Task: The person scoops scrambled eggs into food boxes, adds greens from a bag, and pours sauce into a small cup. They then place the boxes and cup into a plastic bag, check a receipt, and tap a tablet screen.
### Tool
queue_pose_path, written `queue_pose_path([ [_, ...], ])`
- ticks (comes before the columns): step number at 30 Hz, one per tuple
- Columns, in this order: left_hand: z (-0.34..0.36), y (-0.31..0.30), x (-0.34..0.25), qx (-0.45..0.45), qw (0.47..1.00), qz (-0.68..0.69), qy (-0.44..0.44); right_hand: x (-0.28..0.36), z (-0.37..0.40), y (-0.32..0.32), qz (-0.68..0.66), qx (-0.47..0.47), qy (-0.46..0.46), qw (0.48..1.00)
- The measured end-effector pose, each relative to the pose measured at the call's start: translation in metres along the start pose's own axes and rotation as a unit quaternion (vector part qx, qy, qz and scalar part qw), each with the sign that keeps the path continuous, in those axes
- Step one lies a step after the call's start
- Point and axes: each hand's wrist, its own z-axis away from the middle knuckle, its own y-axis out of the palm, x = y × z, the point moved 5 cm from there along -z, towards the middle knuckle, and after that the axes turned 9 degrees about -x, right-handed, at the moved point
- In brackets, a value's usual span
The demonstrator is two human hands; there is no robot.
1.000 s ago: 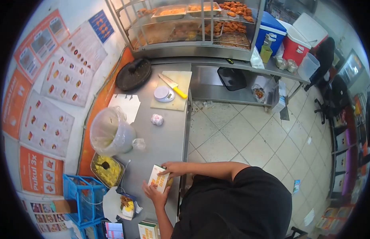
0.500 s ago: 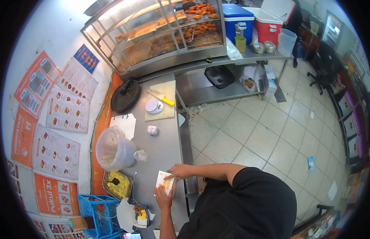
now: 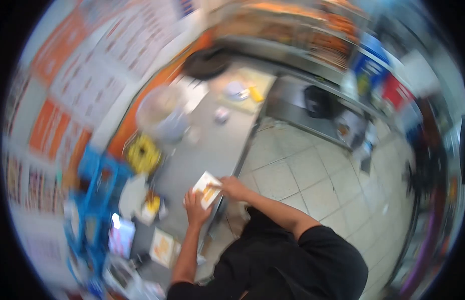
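Note:
A white paper food box with orange print (image 3: 207, 186) is between my two hands over the front edge of the steel table. My left hand (image 3: 196, 209) grips its near left side, fingers laid over the edge. From the right, my right hand (image 3: 233, 188) holds the other side, with a finger reaching over the printed face. To the left stands an opened food box (image 3: 151, 209) with yellow and brown food in it. Another white and orange box (image 3: 163, 247) lies nearer to me on the table. Motion blur hides finer detail.
Along the wall are a tub of yellow food (image 3: 144, 154), a plastic-lined bucket (image 3: 165, 112) and a blue basket (image 3: 95, 200). A lit phone (image 3: 121, 236) lies nearby. Farther back are a cutting board (image 3: 250, 82) with a scale, a dark mortar (image 3: 206, 63) and a display cabinet (image 3: 292, 42).
My view has turned left and blurred, bringing the phone, another box and plastic bags into fuller sight. Both hands stay on the food box, which looks more tilted in view.

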Motion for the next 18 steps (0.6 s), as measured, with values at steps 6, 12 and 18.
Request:
queue_pose_path([
  [6,0.043,-0.037,-0.014,-0.036,0.996,-0.03,-0.08,0.036,-0.005,-0.001,-0.088,0.052,-0.093,0.99],
  [12,0.112,-0.029,0.026,-0.011,0.985,-0.019,-0.172,0.104,-0.047,0.036,-0.065,0.055,-0.138,0.987],
  [18,0.118,-0.026,0.041,-0.044,0.984,0.044,-0.168,0.264,-0.131,0.163,-0.336,0.285,-0.054,0.896],
])
